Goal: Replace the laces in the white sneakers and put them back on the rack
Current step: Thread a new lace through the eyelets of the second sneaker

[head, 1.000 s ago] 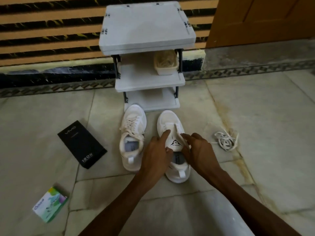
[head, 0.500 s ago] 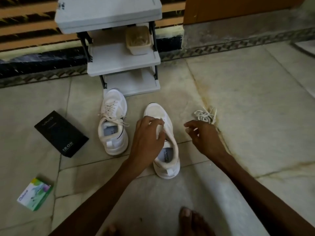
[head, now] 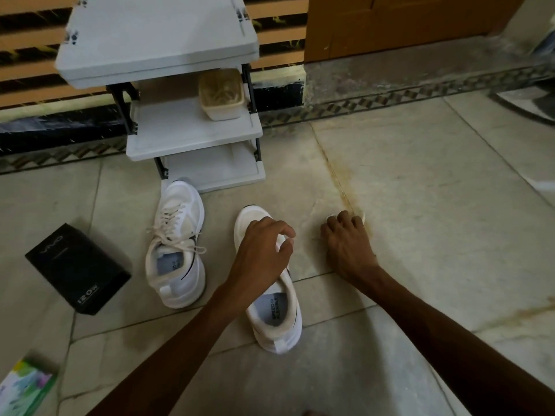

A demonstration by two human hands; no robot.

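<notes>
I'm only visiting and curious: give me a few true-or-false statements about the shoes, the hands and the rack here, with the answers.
1. The laced sneaker lies next to the black box. True.
2. Both sneakers sit on the rack. False: both stand on the floor in front of it.
3. The left hand holds the unlaced sneaker. True.
4. The right hand holds the black box. False: its fingers curl over a loose lace on the floor, to the right of the sneakers.
5. A container sits on the rack's middle shelf. True.
</notes>
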